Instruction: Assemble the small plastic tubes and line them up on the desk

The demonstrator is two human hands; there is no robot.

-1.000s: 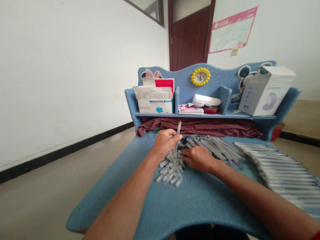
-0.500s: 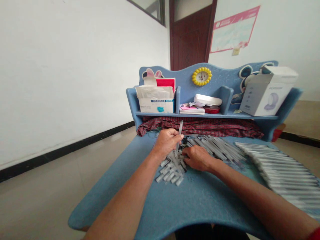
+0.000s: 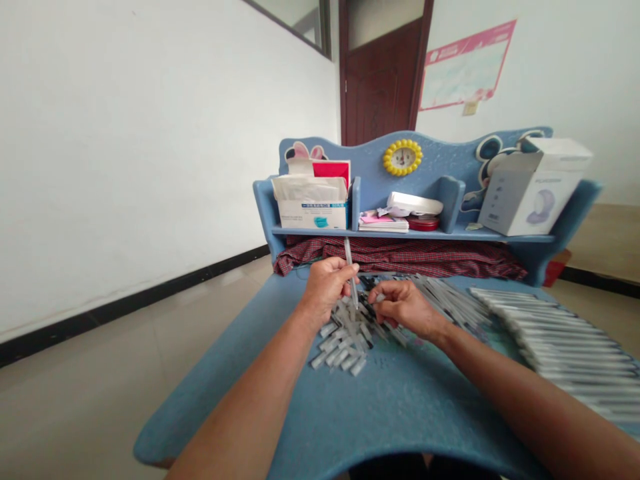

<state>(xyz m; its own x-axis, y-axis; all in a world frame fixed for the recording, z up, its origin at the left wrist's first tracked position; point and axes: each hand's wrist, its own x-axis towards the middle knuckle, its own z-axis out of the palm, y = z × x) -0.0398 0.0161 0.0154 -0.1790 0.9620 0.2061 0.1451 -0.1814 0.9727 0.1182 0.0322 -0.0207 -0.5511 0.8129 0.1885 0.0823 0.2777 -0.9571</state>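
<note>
My left hand [image 3: 324, 288] grips a slim clear pen barrel [image 3: 349, 253] between thumb and fingers, its top tilted slightly left and its tapered end pointing down. To its right, my right hand [image 3: 413, 308] is closed in a pinch above the pile; whatever sits between its fingertips is too small and blurred to name. Below both hands lies a heap of translucent pen caps [image 3: 345, 350], with small black parts [image 3: 369, 283] behind them. Loose clear pen barrels [image 3: 453, 300] fan out behind my right hand, partly hidden by it.
Rows of pens [image 3: 565, 347] are stacked at the right of the blue table [image 3: 240, 393]. A checked cloth [image 3: 410, 257] lies under the raised shelf [image 3: 320, 233]. On the shelf stand a mask box [image 3: 313, 213], a white carton [image 3: 537, 190] and a red round tin [image 3: 423, 223].
My right hand has lifted off the caps and drawn back slightly right, its fingers now pinched. The barrel in my left hand has tipped from leaning right to leaning left.
</note>
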